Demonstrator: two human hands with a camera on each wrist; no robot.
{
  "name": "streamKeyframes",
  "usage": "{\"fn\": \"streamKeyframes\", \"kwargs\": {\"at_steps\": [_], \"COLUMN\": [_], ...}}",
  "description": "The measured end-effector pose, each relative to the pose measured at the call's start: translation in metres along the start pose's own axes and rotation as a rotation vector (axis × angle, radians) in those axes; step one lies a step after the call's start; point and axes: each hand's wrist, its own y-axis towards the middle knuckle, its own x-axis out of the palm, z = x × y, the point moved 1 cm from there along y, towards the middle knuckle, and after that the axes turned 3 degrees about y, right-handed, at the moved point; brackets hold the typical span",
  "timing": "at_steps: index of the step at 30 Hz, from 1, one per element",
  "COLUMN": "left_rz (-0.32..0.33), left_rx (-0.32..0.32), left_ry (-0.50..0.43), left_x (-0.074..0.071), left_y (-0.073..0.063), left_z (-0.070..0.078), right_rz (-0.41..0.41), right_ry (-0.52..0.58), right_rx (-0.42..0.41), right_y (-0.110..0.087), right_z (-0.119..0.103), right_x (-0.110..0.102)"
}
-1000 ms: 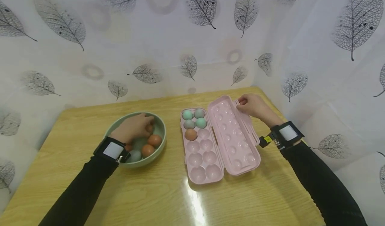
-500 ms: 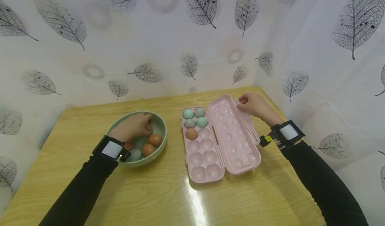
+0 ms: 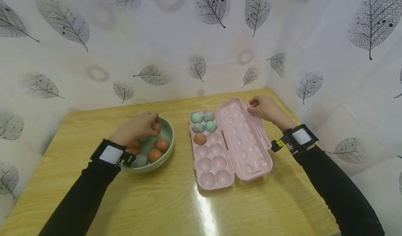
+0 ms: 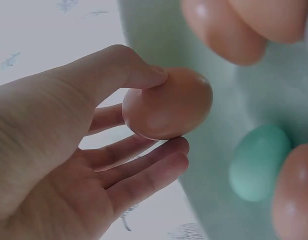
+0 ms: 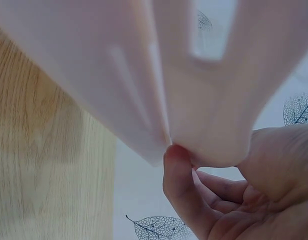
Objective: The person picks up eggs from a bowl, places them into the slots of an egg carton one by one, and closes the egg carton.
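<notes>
place: room type unclear, screened off | leaf-print sheeting [image 3: 176,44] | wood-grain table [image 3: 157,201]

"What changed?"

"The left hand [image 3: 135,128] has risen a little at the bowl [image 3: 167,130], and the brown egg [image 4: 171,107] in its fingers rose too."

"Below it?"

"A green egg [image 4: 260,162] came into sight, and the left brown eggs [image 3: 133,151] show more."
</notes>
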Motion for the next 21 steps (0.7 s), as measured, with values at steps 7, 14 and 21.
{"fn": "streamKeyframes", "kwargs": {"at_steps": [7,14,21], "left_rz": [0.062,0.081,0.116], "left_rx": [0.093,0.098,0.124], "left_ry": [0.085,0.148,0.062], "left_x": [-0.01,-0.012,-0.01], "left_y": [-0.002,-0.001,0.004], "left_z": [0.018,0.041,0.061], "right_rz": [-0.004,-0.006,-0.002], "right_ry": [-0.008,-0.005,-0.001], "right_rx": [-0.019,-0.006,-0.009], "right_y": [-0.001,-0.001,0.002], "right_z": [0.001,0.0,-0.003], "right_x": [-0.003,-0.003,0.001]}}
